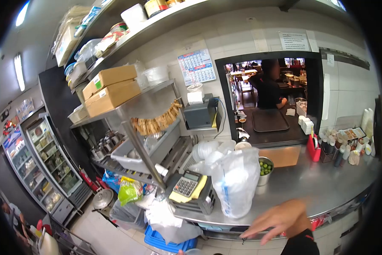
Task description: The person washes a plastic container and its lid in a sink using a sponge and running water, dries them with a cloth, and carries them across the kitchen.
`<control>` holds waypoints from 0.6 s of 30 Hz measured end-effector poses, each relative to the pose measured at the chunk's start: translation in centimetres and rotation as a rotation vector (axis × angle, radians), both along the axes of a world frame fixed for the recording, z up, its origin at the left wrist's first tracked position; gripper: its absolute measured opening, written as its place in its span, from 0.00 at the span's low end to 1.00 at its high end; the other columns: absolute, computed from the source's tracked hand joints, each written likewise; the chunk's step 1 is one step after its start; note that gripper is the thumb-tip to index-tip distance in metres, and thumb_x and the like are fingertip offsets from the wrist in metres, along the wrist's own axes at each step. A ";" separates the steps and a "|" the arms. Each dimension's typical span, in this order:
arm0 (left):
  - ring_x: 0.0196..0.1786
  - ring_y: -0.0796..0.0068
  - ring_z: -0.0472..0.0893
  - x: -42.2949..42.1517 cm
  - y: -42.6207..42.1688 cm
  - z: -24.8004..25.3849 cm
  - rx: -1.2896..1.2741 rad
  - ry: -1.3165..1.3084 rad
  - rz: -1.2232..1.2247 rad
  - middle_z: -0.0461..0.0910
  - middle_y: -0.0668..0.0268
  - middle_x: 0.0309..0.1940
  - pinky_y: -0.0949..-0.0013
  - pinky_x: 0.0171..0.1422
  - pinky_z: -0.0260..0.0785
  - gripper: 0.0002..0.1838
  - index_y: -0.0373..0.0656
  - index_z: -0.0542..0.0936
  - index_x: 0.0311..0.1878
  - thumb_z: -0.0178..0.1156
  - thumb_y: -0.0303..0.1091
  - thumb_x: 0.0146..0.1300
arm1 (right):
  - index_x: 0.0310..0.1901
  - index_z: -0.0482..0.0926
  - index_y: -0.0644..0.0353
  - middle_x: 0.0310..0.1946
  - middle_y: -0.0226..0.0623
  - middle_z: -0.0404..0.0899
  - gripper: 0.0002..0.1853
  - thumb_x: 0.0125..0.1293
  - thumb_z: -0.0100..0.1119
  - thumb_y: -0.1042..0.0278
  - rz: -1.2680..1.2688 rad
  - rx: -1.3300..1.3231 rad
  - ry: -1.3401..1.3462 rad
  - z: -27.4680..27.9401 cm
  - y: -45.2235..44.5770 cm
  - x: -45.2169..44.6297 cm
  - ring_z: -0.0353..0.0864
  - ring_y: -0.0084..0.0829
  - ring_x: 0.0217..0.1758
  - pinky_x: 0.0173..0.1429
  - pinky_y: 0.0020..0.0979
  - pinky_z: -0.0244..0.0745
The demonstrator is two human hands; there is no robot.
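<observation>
My right hand (280, 219) reaches in from the lower right, over the front edge of the steel counter (327, 182). Its fingers are stretched out and apart, and nothing is held in them. Nearest to it on the counter stands a clear plastic bag (235, 182) with whitish contents that I cannot make out. Behind the bag, a metal container (264, 180) holds small green citrus fruits (265, 166). At the bottom edge, a tiny bit of what looks like my left hand (181, 252) shows beside a clear plastic rim; its fingers are mostly hidden.
A calculator (188, 184) lies on a yellow cloth left of the bag. Sauce bottles (339, 155) crowd the counter's right end. Through the pass window, a person (269, 89) stands beyond a dark tray (270, 120). Blue-lidded tubs (169, 241) sit on the floor.
</observation>
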State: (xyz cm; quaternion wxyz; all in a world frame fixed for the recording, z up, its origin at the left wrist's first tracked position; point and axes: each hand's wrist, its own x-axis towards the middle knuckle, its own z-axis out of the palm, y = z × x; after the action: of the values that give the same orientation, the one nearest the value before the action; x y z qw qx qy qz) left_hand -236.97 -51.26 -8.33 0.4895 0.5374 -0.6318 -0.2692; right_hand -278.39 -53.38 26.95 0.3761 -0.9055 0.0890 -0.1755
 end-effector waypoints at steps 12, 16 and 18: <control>0.27 0.76 0.72 -6.4 20.6 2.9 0.318 0.570 0.295 0.73 0.68 0.26 0.71 0.30 0.68 0.28 0.39 0.75 0.35 0.41 0.57 0.71 | 0.60 0.70 0.63 0.58 0.53 0.70 0.30 0.70 0.44 0.43 -0.224 0.305 0.419 -23.4 10.7 15.2 0.69 0.50 0.61 0.65 0.37 0.63; 0.28 0.74 0.74 -4.2 22.8 1.3 0.499 0.736 0.285 0.73 0.67 0.27 0.68 0.32 0.72 0.27 0.41 0.76 0.38 0.43 0.58 0.70 | 0.59 0.70 0.63 0.55 0.50 0.73 0.28 0.71 0.44 0.46 -0.218 0.441 0.366 -24.6 13.7 14.7 0.72 0.44 0.59 0.63 0.36 0.65; 0.27 0.73 0.74 -5.4 23.1 3.7 0.499 0.849 0.267 0.74 0.67 0.27 0.66 0.31 0.72 0.27 0.42 0.76 0.37 0.43 0.59 0.69 | 0.56 0.72 0.62 0.47 0.45 0.79 0.23 0.71 0.47 0.51 -0.372 0.185 0.146 -25.8 14.6 13.6 0.77 0.40 0.50 0.56 0.35 0.70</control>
State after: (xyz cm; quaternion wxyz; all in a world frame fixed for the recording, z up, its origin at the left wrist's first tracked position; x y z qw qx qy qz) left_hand -242.32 -28.13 -4.64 0.5900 0.5570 -0.2195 -0.5417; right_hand -264.78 -38.74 1.19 0.4113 -0.8453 0.2973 -0.1670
